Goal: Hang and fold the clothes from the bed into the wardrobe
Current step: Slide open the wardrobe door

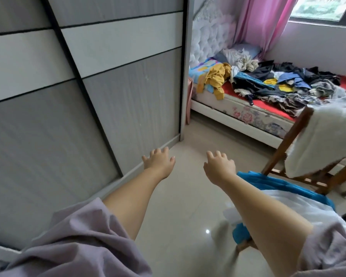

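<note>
- From the head view, we hold both arms out in front of us over the pale tiled floor, lilac sleeves pushed up to the elbows.
- Our left hand hangs palm down with the fingers loosely spread and relaxed, holding nothing; it sits just in front of the bottom rail of the wardrobe.
- Our right hand matches it: palm down, fingers slack and slightly apart, nothing in its grasp.
- The two hands are near each other but apart, with bare floor between them.
- The wardrobe fills the left side, its grey and white sliding doors closed.
- The clothes lie in a loose heap on the bed at the upper right, well apart from both hands; dark navy and black pieces make up most of the pile, with bits of yellow and blue among them.
- A mustard-yellow garment hangs over the near edge of the bed, beside the heap.
- A red sheet shows under the clothes, and a tufted white headboard stands behind them.
- A pink curtain hangs by the window.
- A wooden chair draped with a white fluffy cloth stands at the right.
- Blue and white fabric lies beneath our right forearm.
</note>
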{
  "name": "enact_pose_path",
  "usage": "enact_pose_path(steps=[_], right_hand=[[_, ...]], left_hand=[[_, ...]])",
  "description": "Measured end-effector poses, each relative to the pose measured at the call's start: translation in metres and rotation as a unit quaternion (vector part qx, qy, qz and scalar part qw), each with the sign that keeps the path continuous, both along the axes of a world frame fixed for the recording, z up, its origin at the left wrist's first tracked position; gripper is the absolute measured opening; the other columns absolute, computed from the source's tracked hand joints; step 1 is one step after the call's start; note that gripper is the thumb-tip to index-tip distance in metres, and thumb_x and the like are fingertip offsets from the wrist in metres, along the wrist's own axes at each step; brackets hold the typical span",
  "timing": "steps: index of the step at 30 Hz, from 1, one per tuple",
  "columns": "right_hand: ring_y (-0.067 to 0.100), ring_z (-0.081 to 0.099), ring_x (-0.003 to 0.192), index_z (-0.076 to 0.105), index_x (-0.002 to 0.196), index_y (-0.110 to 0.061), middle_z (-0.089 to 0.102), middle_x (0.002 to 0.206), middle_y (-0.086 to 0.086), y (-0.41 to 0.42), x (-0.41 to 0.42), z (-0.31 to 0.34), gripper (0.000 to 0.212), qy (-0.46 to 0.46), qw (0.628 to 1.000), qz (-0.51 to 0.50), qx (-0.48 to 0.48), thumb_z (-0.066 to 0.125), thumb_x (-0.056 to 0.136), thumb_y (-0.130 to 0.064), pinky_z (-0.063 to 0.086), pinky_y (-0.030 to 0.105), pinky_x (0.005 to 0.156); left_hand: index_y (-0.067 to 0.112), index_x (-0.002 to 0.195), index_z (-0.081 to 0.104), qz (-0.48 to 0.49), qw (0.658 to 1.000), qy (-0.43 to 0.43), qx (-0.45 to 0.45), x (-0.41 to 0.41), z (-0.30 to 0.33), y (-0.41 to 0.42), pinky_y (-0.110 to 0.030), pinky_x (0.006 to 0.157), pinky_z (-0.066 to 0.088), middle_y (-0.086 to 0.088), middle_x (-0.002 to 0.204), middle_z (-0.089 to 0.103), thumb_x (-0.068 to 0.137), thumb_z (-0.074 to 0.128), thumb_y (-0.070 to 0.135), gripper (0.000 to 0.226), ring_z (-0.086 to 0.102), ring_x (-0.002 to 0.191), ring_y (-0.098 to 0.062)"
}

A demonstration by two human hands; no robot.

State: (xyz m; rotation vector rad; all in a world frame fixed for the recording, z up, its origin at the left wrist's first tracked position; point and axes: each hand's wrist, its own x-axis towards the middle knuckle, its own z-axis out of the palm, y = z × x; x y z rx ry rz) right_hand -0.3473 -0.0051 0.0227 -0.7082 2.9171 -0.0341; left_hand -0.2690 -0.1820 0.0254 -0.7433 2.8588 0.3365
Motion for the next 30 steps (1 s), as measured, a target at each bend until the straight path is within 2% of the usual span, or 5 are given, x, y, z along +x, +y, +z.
enact_pose_path(steps=[4,8,15,22,30], right_hand=[[0.028,0.042,0.12,0.041,0.129,-0.017,0.046,0.128,0.01,-0.022,-0.087,0.0,0.032,0.011,1.0,-0.021,-0.008,0.036,0.099,-0.024,0.035,0.037,0.085],[0.029,0.042,0.119,0.04,0.129,-0.017,0.045,0.128,0.01,-0.052,-0.184,0.003,0.034,0.019,1.0,-0.006,-0.007,0.04,0.095,-0.022,0.034,0.038,0.081],[0.03,0.042,0.122,0.037,0.136,-0.017,0.043,0.134,0.011,-0.109,-0.344,0.033,0.039,0.028,0.999,0.0,-0.021,0.035,0.098,-0.021,0.039,0.04,0.09],[0.031,0.043,0.123,0.038,0.134,-0.015,0.044,0.134,0.011,-0.204,-0.451,0.04,0.036,0.035,0.997,0.056,-0.044,0.04,0.099,-0.024,0.042,0.042,0.092],[0.031,0.042,0.126,0.038,0.136,-0.017,0.042,0.138,0.011,-0.316,-0.577,0.059,0.038,0.009,0.994,0.008,-0.113,0.033,0.099,-0.025,0.043,0.043,0.093]], left_hand=[[0.019,0.145,0.028,-0.029,0.999,0.017,-0.013,-0.085,0.002,-0.021,-0.054,0.111,0.02,-0.009,0.146,0.036,0.099,0.028,0.045,0.053,0.032,0.135,-0.028],[0.019,0.139,0.036,-0.008,0.999,0.034,-0.016,-0.178,0.007,-0.052,-0.052,0.108,0.023,-0.009,0.142,0.04,0.099,0.03,0.045,0.048,0.035,0.132,-0.028],[0.02,0.141,0.034,0.013,0.997,0.066,-0.023,-0.319,0.038,-0.11,-0.048,0.107,0.025,-0.009,0.143,0.04,0.099,0.03,0.044,0.049,0.038,0.131,-0.028],[0.021,0.142,0.033,0.019,0.995,0.078,-0.062,-0.43,0.054,-0.192,-0.05,0.11,0.022,-0.008,0.143,0.04,0.098,0.032,0.045,0.05,0.038,0.131,-0.027],[0.018,0.147,0.027,-0.071,0.987,0.092,-0.11,-0.563,0.083,-0.302,-0.052,0.116,0.011,-0.009,0.152,0.029,0.1,0.029,0.041,0.052,0.022,0.141,-0.024]])
